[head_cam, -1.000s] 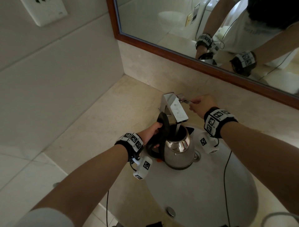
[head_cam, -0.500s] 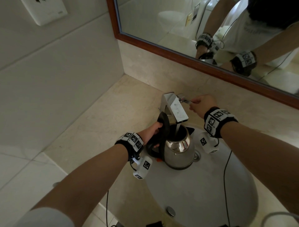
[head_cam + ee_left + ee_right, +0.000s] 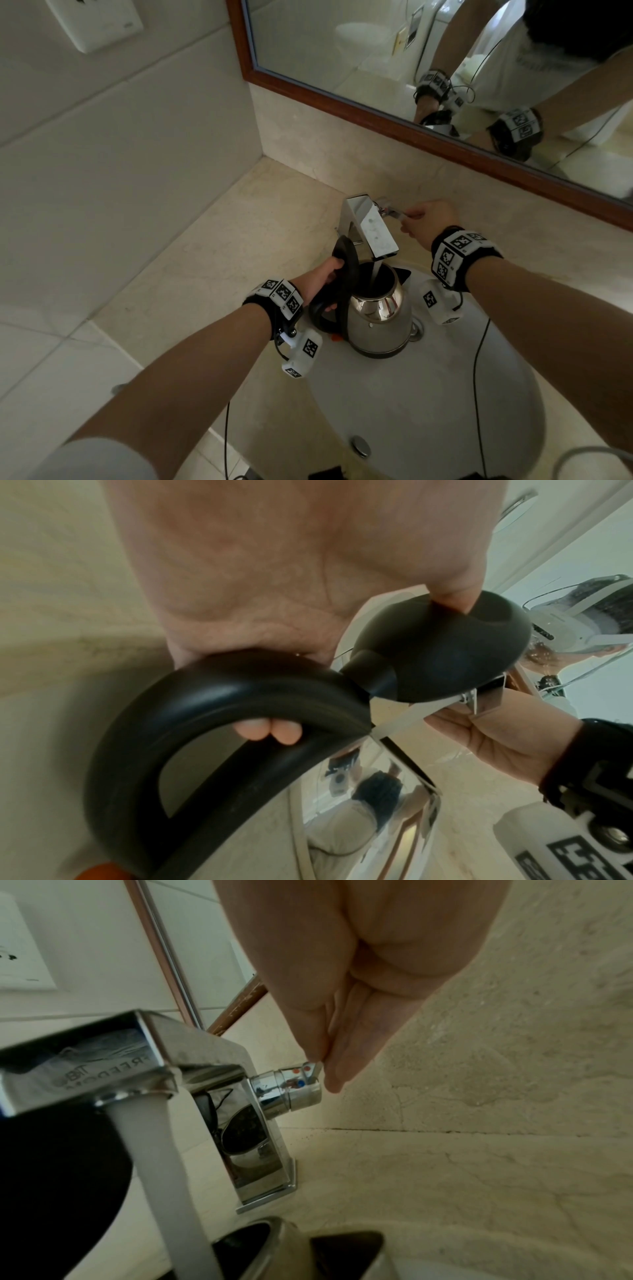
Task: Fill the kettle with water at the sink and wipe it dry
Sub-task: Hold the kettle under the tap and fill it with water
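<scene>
Curling round the black handle (image 3: 219, 696), the left hand (image 3: 320, 282) fingers clamp it while the thumb presses the lid (image 3: 441, 653) back, so the kettle (image 3: 378, 317) mouth stays open under the stream (image 3: 161, 1164). That kettle stands upright in the sink (image 3: 445, 411), at its far rim, directly below the tap (image 3: 371, 228). On the right, the right hand (image 3: 428, 221) pinches the thin lever (image 3: 316, 1070) between pressed-together fingertips, probably ready to shut the flow off. Both forearms reach forward from the near edge, wrists about level.
</scene>
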{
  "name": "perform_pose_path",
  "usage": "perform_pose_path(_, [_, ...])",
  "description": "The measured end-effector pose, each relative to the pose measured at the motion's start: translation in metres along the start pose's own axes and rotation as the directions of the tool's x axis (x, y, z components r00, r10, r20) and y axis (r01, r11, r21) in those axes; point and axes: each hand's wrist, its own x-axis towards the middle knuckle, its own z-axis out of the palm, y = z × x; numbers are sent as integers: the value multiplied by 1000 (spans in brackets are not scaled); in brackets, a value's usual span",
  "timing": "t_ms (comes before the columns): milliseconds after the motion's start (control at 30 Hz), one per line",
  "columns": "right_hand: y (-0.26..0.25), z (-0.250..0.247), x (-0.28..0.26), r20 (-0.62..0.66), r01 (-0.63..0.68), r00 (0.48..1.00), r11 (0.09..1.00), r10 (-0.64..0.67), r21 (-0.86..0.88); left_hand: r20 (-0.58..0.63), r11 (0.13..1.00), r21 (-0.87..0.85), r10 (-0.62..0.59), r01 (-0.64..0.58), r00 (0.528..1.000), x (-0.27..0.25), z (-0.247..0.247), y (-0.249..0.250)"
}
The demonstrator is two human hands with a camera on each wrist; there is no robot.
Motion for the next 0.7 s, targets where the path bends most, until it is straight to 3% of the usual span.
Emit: perform_pose_path(700, [-2, 0, -3, -2, -9, 1000, 1000, 9, 16, 7, 1000, 7, -19, 19, 1000, -5, 1, 1])
